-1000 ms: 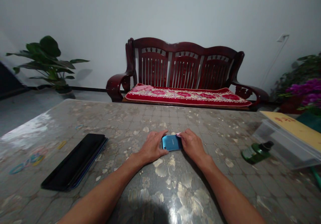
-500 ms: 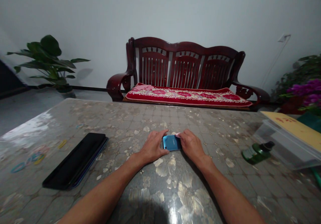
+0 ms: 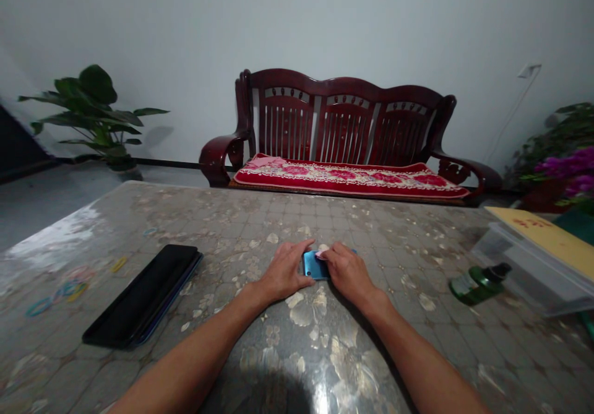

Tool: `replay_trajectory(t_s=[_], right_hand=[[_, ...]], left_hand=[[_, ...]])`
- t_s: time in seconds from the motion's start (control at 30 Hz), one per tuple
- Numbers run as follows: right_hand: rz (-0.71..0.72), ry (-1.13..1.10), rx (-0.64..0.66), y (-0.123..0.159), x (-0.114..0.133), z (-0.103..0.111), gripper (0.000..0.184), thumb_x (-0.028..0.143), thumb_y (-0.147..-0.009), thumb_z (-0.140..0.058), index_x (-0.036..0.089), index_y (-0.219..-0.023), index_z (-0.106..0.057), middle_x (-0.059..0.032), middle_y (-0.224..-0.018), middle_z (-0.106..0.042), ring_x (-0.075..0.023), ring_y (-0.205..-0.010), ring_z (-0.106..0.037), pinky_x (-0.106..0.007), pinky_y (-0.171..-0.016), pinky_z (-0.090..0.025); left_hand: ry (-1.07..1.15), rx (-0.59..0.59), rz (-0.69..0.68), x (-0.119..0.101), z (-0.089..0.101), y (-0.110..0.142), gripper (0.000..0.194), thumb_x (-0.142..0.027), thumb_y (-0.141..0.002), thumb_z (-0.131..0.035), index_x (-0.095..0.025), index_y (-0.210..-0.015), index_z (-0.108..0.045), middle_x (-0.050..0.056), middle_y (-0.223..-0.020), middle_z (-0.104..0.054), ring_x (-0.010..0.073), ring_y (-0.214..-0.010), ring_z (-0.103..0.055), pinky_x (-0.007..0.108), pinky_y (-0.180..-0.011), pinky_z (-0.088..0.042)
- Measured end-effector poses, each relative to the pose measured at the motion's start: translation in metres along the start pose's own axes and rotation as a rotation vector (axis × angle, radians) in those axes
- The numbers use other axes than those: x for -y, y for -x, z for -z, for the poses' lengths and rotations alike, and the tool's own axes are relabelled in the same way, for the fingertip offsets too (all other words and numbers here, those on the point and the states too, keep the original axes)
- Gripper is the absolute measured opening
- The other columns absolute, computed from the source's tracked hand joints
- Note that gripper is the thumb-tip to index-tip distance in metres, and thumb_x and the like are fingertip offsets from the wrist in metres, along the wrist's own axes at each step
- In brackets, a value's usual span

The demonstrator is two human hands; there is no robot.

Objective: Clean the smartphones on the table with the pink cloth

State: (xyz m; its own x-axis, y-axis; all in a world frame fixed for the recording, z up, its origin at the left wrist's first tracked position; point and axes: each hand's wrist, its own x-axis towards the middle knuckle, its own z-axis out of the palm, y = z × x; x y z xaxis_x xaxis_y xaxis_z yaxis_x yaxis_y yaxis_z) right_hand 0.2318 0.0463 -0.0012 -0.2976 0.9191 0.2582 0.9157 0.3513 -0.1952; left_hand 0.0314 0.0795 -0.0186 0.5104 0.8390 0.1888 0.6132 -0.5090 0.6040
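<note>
A blue phone [image 3: 315, 268] lies back side up on the table, its camera corner towards the left. My left hand [image 3: 286, 271] grips its left end, thumb on the near edge and fingers on the far edge. My right hand [image 3: 347, 270] is closed, pinching a small pale pink cloth [image 3: 321, 254] against the phone's back. That hand covers most of the phone's right half, and much of the cloth is hidden under the fingers.
Dark phones [image 3: 143, 293] lie stacked at left, beside coloured rubber bands [image 3: 69, 289]. At right are a green spray bottle [image 3: 477, 284] and a clear plastic box [image 3: 520, 278] with a yellow folder [image 3: 542, 237] on top. A wooden bench [image 3: 346, 129] stands beyond the table [image 3: 223, 216].
My right hand has slid left over the phone's back with the cloth, covering more of it. My left hand keeps its hold on the left end.
</note>
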Motion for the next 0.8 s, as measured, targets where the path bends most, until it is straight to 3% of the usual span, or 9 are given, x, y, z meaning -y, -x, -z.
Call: replay_trajectory(t_s=[0.1, 0.3, 0.6, 0.8], right_hand=[[0.112, -0.052, 0.015, 0.000, 0.008, -0.002, 0.025, 0.014, -0.098, -0.049, 0.022, -0.106, -0.072, -0.0047, -0.093, -0.064, -0.0156, -0.085, -0.060, -0.023, -0.075, -0.043], [0.098, -0.025, -0.057, -0.003, 0.009, -0.005, 0.023, 0.018, -0.100, -0.050, 0.023, -0.106, -0.072, -0.0050, -0.091, -0.064, -0.0174, -0.084, -0.059, -0.025, -0.074, -0.044], [0.305, -0.198, -0.035, 0.009, 0.012, -0.007, 0.023, 0.012, -0.095, -0.050, 0.019, -0.103, -0.070, -0.0071, -0.100, -0.066, -0.0182, -0.090, -0.061, -0.027, -0.079, -0.048], [0.238, -0.196, 0.041, 0.019, 0.009, 0.004, 0.026, 0.012, -0.094, -0.050, 0.023, -0.103, -0.073, -0.0047, -0.093, -0.066, -0.0161, -0.084, -0.062, -0.024, -0.074, -0.046]], left_hand=[[-0.006, 0.011, -0.003, -0.001, -0.001, 0.000, 0.091, -0.024, -0.064, -0.086, -0.022, -0.144, -0.044, 0.009, -0.125, -0.064, 0.0313, -0.116, -0.054, 0.047, -0.104, -0.041], [-0.032, 0.023, 0.003, -0.008, -0.003, -0.001, 0.097, -0.030, -0.060, -0.088, -0.020, -0.145, -0.044, 0.009, -0.121, -0.063, 0.0325, -0.116, -0.054, 0.046, -0.103, -0.042], [-0.012, 0.027, -0.026, -0.003, -0.008, -0.001, 0.096, -0.032, -0.062, -0.087, -0.022, -0.146, -0.041, 0.009, -0.124, -0.065, 0.0319, -0.114, -0.056, 0.048, -0.105, -0.038], [-0.028, 0.039, -0.032, -0.008, -0.003, 0.001, 0.092, -0.034, -0.066, -0.087, -0.022, -0.145, -0.042, 0.009, -0.126, -0.065, 0.0313, -0.114, -0.057, 0.048, -0.106, -0.037]])
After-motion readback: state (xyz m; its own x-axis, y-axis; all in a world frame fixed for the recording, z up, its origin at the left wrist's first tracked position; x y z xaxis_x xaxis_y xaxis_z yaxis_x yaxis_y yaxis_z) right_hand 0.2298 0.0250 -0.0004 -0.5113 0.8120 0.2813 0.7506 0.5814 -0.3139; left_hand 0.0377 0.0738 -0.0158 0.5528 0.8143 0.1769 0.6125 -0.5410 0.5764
